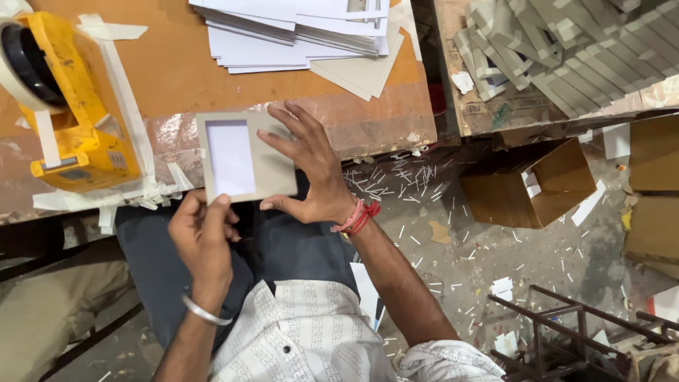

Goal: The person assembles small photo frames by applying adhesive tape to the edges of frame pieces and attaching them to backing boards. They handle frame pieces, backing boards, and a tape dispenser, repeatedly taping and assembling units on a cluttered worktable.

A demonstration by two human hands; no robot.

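Workshop: card stacks [304, 35], tape dispenser [71, 106]

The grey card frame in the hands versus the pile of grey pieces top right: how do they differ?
The grey card frame is a single piece, held flat at the bench edge by the left hand and right hand; the pile of grey pieces is many, heaped loosely and untouched. The frame shows a white rectangular window; the pile shows mostly grey strips at mixed angles. Both look like the same grey card stock.
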